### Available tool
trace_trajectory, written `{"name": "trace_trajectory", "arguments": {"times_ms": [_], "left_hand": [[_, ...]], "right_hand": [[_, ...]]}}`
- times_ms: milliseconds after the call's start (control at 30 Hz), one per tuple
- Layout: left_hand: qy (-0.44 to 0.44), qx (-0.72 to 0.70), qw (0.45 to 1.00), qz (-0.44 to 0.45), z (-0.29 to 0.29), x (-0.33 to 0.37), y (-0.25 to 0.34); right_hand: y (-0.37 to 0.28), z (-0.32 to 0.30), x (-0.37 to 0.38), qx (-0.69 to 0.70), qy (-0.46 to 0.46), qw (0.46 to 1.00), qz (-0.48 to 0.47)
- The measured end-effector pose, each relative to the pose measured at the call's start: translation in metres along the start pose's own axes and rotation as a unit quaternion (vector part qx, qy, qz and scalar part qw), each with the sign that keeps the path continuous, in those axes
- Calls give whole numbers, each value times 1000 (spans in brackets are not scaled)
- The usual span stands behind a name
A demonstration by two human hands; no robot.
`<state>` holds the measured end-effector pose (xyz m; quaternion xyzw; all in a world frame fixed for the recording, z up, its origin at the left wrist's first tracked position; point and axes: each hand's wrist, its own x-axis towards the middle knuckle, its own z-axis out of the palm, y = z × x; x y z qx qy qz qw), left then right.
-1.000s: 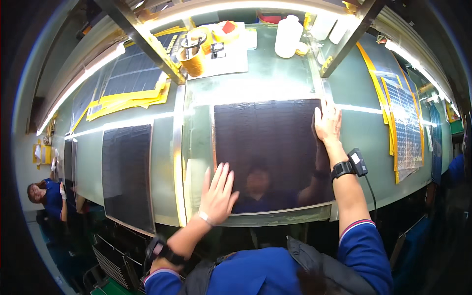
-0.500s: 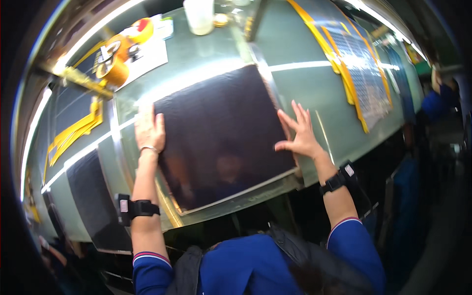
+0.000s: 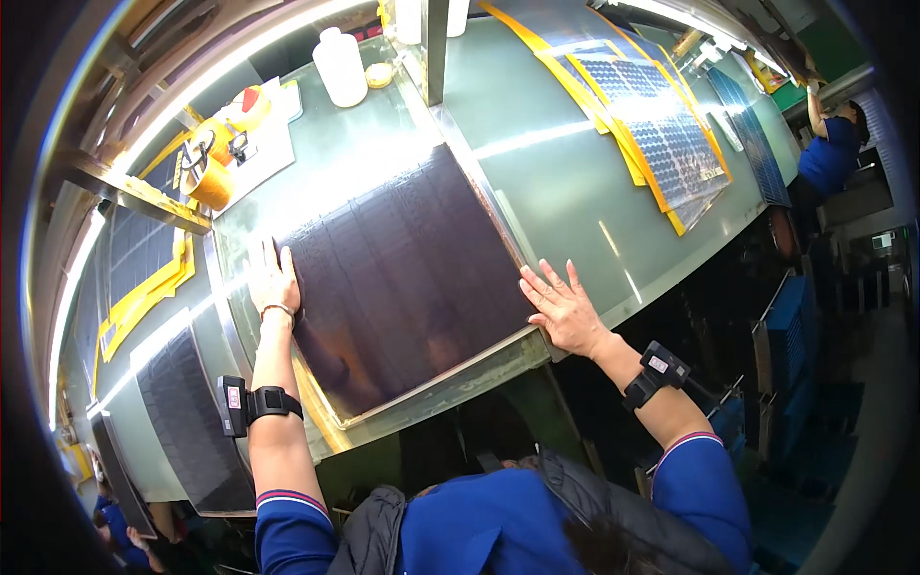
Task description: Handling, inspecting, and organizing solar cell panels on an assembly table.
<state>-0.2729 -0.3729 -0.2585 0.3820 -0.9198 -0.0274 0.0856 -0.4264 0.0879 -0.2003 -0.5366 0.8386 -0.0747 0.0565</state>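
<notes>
A dark, glossy rectangular panel (image 3: 412, 278) lies flat on the pale green table (image 3: 522, 187) in front of me. At its left edge rests my left hand (image 3: 276, 281), fingers stretched out and pointing away from me. My right hand (image 3: 565, 311) is by the near right corner, its fingers extended along the right edge and the thumb tucked low. Both hands are open, and neither grips anything. Along the panel's left and right sides run narrow metal strips (image 3: 494, 206).
Orange tape rolls (image 3: 208, 182) and a white bottle (image 3: 340, 72) stand at the back left. A metal post (image 3: 433, 53) rises behind the panel. Yellow-edged gridded sheets (image 3: 652, 120) lie to the right, another dark panel (image 3: 192, 422) to the left. A person in blue (image 3: 832, 153) is at far right.
My right hand has moved nearer along the right edge to the corner, its spread fingers drawing closer together. The left hand stays at the left edge, slightly nearer. The whole view has shifted.
</notes>
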Motion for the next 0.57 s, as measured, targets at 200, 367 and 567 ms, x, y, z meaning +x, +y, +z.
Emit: {"name": "trace_trajectory", "arguments": {"times_ms": [200, 367, 567], "left_hand": [[89, -79, 988, 93, -45, -100, 0], [-233, -102, 939, 232, -111, -273, -30], [-49, 42, 903, 425, -98, -310, -80]], "right_hand": [[-19, -9, -6, 25, 23, 999, 14], [-63, 2, -84, 79, -3, 997, -6], [-49, 43, -110, 108, 155, 970, -153]]}}
